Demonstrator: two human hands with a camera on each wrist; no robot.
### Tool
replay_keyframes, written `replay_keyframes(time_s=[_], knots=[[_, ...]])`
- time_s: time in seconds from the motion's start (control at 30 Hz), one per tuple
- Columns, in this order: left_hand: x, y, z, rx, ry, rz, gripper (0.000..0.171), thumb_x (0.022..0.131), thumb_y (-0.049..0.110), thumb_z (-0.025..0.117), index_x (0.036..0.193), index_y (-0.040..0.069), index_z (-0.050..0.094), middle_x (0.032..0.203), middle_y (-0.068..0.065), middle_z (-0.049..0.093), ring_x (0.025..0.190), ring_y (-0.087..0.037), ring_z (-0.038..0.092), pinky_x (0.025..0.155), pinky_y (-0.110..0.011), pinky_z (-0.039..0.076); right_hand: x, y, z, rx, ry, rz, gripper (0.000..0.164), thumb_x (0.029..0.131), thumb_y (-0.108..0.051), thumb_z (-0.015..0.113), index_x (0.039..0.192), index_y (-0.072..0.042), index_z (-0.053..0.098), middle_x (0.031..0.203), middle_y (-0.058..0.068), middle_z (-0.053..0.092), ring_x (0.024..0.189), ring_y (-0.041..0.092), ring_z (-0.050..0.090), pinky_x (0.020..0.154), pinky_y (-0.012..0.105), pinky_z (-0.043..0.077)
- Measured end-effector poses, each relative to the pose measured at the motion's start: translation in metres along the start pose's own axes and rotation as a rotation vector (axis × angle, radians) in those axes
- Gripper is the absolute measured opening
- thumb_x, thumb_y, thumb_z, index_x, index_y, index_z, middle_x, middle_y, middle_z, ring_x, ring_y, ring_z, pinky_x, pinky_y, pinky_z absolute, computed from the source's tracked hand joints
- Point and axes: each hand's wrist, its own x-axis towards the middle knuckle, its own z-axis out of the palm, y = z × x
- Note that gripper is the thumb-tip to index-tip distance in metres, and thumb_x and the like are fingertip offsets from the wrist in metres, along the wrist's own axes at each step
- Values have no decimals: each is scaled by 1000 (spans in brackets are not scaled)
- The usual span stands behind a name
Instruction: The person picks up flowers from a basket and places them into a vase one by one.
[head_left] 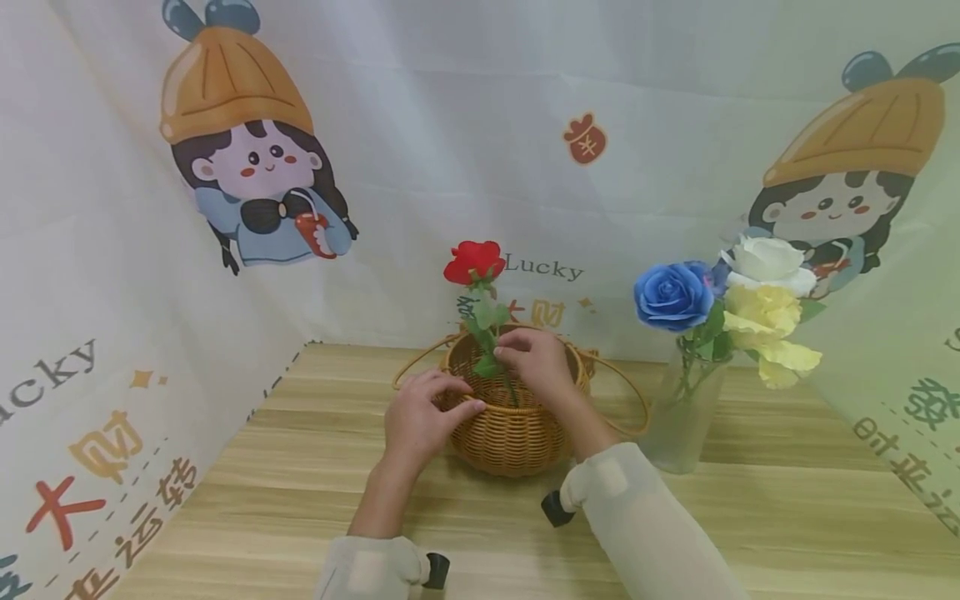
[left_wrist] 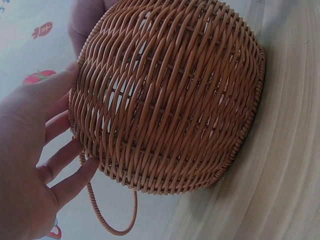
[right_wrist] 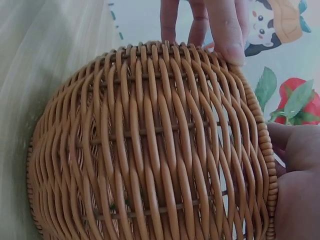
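Observation:
A brown wicker basket (head_left: 510, 437) stands on the table, its looped handles lowered to the sides. At its left front rim, my left hand (head_left: 429, 412) holds the basket, with the thumb along the rim (left_wrist: 72, 100) and fingertips against the woven side. My right hand (head_left: 536, 362) reaches over the basket's right side and pinches the leafy green stem of a red rose (head_left: 475, 262). The rose is upright, its lower stem down inside the basket and its bloom above the rim. In the right wrist view, the weave and rim hide part of my right hand (right_wrist: 300, 175).
Right of the basket stands a clear glass vase (head_left: 686, 417) with a blue rose (head_left: 673, 296), a white bloom (head_left: 768, 262) and yellow blooms (head_left: 765, 312). Behind the wood-grain table (head_left: 300, 483) hangs a printed white cloth (head_left: 420, 125). The basket's right handle (head_left: 645, 408) reaches close to the vase.

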Motion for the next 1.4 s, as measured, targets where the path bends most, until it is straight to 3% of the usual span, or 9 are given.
replay_keyframes(time_s=[0.13,0.33,0.47,0.83,1.13,1.4], knots=[[-1,0,0,-15,-1,1,23,72,38,86,86,22,76,92,9,67,91,-16,59,70,-35,47,-5,-2,0,-97,75,-85,15,90,-17,71,100,-7,75,98,4,73,92,21,67,79,37,53],[1,0,-1,-13,5,0,23,73,38,85,86,21,76,92,8,67,91,-16,59,70,-34,47,-9,-5,3,-90,207,-211,16,91,-18,71,101,-6,75,101,7,73,92,21,68,77,36,55],[2,1,-1,-4,-1,-1,23,73,38,85,87,21,77,91,8,67,89,-16,59,70,-34,47,-10,-5,3,-46,278,-246,16,92,-16,69,101,-4,74,99,8,73,89,22,68,75,36,55],[3,2,-1,-5,3,-4,22,73,36,86,86,22,76,88,9,66,88,-14,58,70,-34,46,-18,-14,-9,148,318,-312,17,93,-16,67,104,-3,71,97,8,71,84,21,66,75,37,53],[2,0,-1,-11,12,-1,21,73,35,86,86,22,76,89,10,66,89,-14,58,71,-34,47,-29,-23,-18,139,409,-411,16,95,-12,64,106,-1,67,99,11,69,84,24,67,74,37,55],[1,-1,0,-3,9,-18,21,72,37,86,84,23,75,89,10,65,89,-14,58,70,-33,47,-36,-28,-25,165,441,-501,14,95,-9,63,103,2,66,95,13,69,82,25,67,73,38,55]])
